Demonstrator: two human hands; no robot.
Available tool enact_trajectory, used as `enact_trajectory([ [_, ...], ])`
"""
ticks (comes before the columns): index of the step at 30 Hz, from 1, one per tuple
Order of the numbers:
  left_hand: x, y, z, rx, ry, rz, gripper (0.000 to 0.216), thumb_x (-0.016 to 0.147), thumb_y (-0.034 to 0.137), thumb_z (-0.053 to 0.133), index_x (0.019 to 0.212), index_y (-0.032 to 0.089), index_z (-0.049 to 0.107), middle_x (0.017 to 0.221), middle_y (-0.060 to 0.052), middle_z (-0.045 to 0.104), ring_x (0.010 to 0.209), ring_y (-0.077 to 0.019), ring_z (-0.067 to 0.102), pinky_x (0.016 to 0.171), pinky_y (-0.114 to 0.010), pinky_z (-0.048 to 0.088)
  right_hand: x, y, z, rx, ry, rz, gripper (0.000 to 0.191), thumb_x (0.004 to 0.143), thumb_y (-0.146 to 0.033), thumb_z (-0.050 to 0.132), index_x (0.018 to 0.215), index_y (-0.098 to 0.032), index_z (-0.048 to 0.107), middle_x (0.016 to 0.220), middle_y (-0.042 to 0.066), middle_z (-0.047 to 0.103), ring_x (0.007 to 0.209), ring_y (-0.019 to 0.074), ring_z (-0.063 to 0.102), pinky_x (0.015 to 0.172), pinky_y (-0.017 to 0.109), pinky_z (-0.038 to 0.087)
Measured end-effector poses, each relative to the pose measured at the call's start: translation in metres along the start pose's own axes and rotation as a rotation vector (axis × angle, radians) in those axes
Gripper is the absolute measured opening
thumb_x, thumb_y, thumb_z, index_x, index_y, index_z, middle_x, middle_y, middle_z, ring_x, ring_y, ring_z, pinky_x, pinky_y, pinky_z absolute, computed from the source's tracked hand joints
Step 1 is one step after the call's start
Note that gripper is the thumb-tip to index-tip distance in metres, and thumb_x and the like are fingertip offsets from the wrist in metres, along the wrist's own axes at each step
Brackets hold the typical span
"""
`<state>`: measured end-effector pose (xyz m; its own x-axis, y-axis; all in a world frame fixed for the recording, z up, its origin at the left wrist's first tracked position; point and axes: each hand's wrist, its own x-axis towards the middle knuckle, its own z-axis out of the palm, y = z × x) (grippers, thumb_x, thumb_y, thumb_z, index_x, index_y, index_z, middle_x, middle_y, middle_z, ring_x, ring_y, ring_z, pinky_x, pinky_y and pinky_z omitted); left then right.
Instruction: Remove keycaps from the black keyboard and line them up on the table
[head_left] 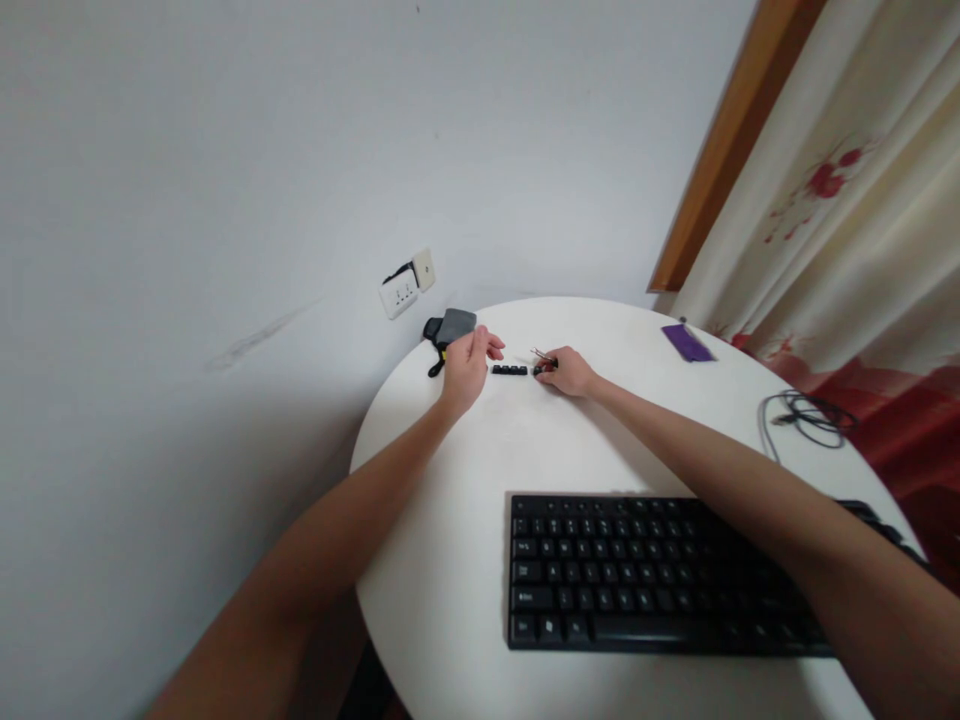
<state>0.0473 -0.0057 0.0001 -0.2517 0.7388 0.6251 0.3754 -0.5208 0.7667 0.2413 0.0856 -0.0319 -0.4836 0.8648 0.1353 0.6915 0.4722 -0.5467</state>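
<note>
Black keycaps (510, 370) lie in a short row on the white table, between my two hands. My left hand (466, 368) is just left of the row, fingers partly stretched and apart, with nothing seen in them. At the row's right end, my right hand (568, 372) is closed around a small tool with thin metal prongs (541, 355), which point left; its dark handle is mostly hidden by the fingers. The same hand's fingertips are at another black keycap (537, 370); whether they pinch it or only touch it, I cannot tell.
A black keyboard (637, 575) lies at the near side, partly under my right forearm. Behind my left hand is a grey and black object (454, 326). A purple packet (688, 343) and a coiled cable (806, 415) lie on the right of the round table (450, 540).
</note>
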Motion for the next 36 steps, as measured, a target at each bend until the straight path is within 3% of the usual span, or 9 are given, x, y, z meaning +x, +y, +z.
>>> enact_trajectory([
  [6,-0.001,0.005,-0.003,0.033,-0.006,0.006,0.056,0.098,0.054,0.035,0.076,0.013,0.067,0.062,-0.005,0.063,0.060,-0.0125,0.058,0.061,-0.025,0.043,-0.008,-0.002,-0.014,0.026,0.093,0.037,0.032,0.079,-0.030,0.070,0.105,-0.012,0.072,0.091,0.008,0.072,0.078,0.0160,0.063,0.073,0.025,0.046],
  [8,-0.001,0.012,-0.002,0.057,-0.094,0.002,0.051,0.098,0.051,0.037,0.079,0.013,0.067,0.065,-0.005,0.064,0.064,-0.0131,0.059,0.063,-0.025,0.044,-0.013,-0.003,-0.026,0.038,0.149,0.038,0.030,0.083,-0.031,0.065,0.106,-0.012,0.071,0.094,0.009,0.072,0.081,0.0167,0.063,0.075,0.026,0.045],
  [10,-0.006,0.022,0.000,0.076,-0.302,-0.015,0.042,0.095,0.047,0.044,0.084,0.014,0.068,0.072,-0.005,0.066,0.069,-0.0139,0.060,0.066,-0.025,0.045,-0.020,-0.002,-0.042,0.079,0.217,0.014,0.027,0.086,-0.031,0.059,0.100,-0.012,0.072,0.092,0.007,0.072,0.081,0.0172,0.062,0.076,0.027,0.044],
  [15,-0.040,0.056,0.019,0.129,-1.122,-0.019,0.026,0.088,0.039,0.060,0.094,0.017,0.072,0.084,-0.004,0.071,0.074,-0.0138,0.062,0.069,-0.024,0.044,-0.046,-0.003,-0.079,0.226,0.330,0.023,0.033,0.090,-0.033,0.048,0.091,-0.010,0.072,0.085,0.008,0.071,0.078,0.0185,0.061,0.073,0.028,0.043],
  [17,-0.056,0.067,0.030,0.165,-1.265,0.022,0.025,0.087,0.038,0.062,0.095,0.017,0.073,0.081,-0.004,0.071,0.069,-0.0131,0.060,0.065,-0.023,0.043,-0.058,-0.006,-0.087,0.261,0.336,0.032,0.035,0.091,-0.032,0.045,0.093,-0.010,0.072,0.089,0.009,0.071,0.082,0.0190,0.061,0.075,0.029,0.043],
  [20,-0.074,0.077,0.042,0.183,-1.341,0.053,0.021,0.085,0.035,0.064,0.094,0.018,0.074,0.081,-0.003,0.070,0.067,-0.0123,0.060,0.062,-0.022,0.041,-0.075,-0.012,-0.089,0.318,0.298,0.046,0.038,0.093,-0.033,0.041,0.095,-0.010,0.071,0.092,0.011,0.071,0.080,0.0184,0.060,0.075,0.029,0.044],
  [26,-0.080,0.081,0.046,0.185,-1.317,0.085,0.017,0.085,0.026,0.064,0.093,0.018,0.076,0.081,-0.003,0.071,0.068,-0.0116,0.060,0.064,-0.021,0.042,-0.089,-0.027,-0.081,0.444,0.180,0.063,0.039,0.096,-0.034,0.038,0.096,-0.009,0.069,0.090,0.011,0.069,0.065,0.0141,0.055,0.064,0.027,0.044],
  [36,-0.074,0.080,0.045,0.182,-1.341,0.104,0.017,0.085,0.021,0.062,0.093,0.017,0.077,0.084,-0.006,0.074,0.070,-0.0138,0.065,0.067,-0.022,0.046,-0.098,-0.042,-0.084,0.377,0.186,-0.111,0.052,0.100,-0.047,0.030,0.096,-0.013,0.070,0.083,0.008,0.064,0.080,0.0181,0.057,0.077,0.031,0.044],
])
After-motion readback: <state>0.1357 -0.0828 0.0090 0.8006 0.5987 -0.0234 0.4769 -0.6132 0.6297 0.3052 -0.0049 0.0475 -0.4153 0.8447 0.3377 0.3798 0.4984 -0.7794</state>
